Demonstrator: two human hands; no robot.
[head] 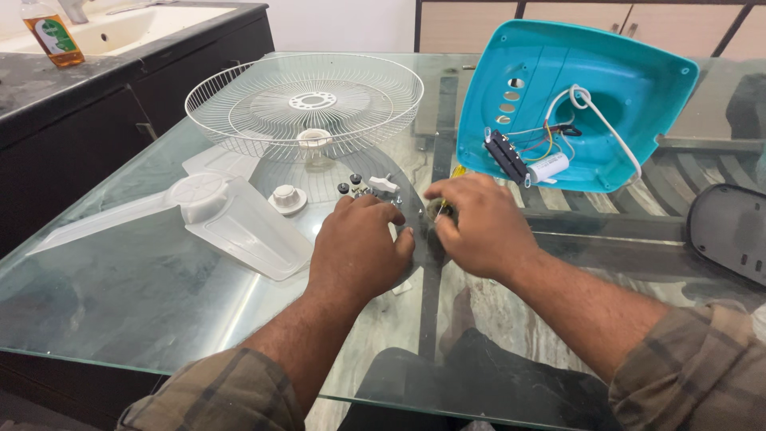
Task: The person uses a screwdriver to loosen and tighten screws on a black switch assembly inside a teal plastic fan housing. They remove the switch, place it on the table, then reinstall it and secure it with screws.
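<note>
My left hand [359,247] rests palm down on the glass table [159,303], fingers curled near several small screws and knobs [355,185]. My right hand [479,227] is closed around a small dark part [439,210] with a yellow-handled tool tip [458,171] poking out behind it. What the left fingers pinch is hidden. A translucent white fan blade [231,219] lies to the left, next to a white round cap [286,198]. A white wire fan guard [305,104] sits behind them.
A teal fan base [614,72] lies upturned at the back right, showing a switch block, a capacitor and a white cord. A dark grey cover [734,231] sits at the right edge. A black counter with a sink and an orange bottle [52,33] stands at the far left.
</note>
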